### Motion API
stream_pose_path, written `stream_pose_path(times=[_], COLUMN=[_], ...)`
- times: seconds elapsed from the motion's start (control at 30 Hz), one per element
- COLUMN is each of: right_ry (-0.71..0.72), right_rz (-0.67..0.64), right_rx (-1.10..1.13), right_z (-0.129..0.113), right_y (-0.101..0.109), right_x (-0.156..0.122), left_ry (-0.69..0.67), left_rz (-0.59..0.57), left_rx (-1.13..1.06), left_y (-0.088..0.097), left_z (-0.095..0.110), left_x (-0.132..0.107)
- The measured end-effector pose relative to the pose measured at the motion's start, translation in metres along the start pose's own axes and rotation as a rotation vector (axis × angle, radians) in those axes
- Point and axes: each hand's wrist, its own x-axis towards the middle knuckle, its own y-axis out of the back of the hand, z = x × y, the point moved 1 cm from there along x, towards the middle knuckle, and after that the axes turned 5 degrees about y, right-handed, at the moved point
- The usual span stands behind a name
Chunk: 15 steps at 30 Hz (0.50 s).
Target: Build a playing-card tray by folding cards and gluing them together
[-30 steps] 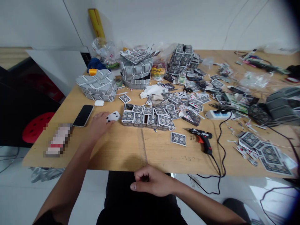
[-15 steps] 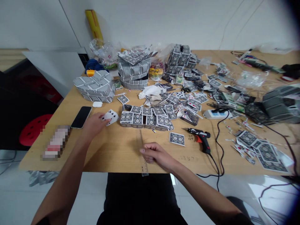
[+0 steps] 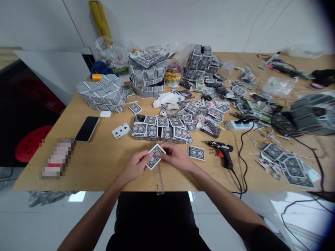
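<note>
A playing card (image 3: 155, 157) with its patterned back up is held between my two hands near the front of the table. My left hand (image 3: 136, 164) pinches its left edge, thumb on top. My right hand (image 3: 175, 157) grips its right edge. Under the hands lies a clear ruler (image 3: 159, 181), its near end over the table edge. Just beyond them sits a long box shape made of cards (image 3: 167, 132). To the left, a card (image 3: 121, 131) lies face up, showing clubs or spades. One face-down card (image 3: 196, 153) rests right of my right hand.
A hot glue gun (image 3: 222, 152) lies on the right, its cord running over the front edge. Behind it is a white power strip (image 3: 239, 125). Loose cards and scraps spread across the back right. A phone (image 3: 87, 128) and a woven card box (image 3: 103, 92) stand left.
My left hand has left the face-up card on the table and come right to the middle. Both hands now hold a card above the ruler; the view has shifted slightly.
</note>
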Motion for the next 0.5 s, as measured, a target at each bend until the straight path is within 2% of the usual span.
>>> stream_pose_path(times=[0.1, 0.27, 0.4, 0.5], right_ry=[-0.029, 0.012, 0.041, 0.012], right_rz=[0.083, 0.294, 0.349, 0.380], right_rx=[0.004, 0.034, -0.015, -0.014], right_z=[0.009, 0.010, 0.009, 0.012], right_y=[0.000, -0.001, -0.001, 0.001], right_x=[0.000, -0.006, -0.017, -0.029], left_ry=[-0.041, -0.061, -0.076, -0.070], left_rz=[0.038, 0.055, 0.087, 0.121], left_rx=[0.041, -0.040, 0.032, 0.117], left_y=[-0.003, 0.000, -0.005, -0.013], left_z=[-0.007, -0.005, -0.005, -0.010], left_x=[0.006, 0.007, 0.003, -0.005])
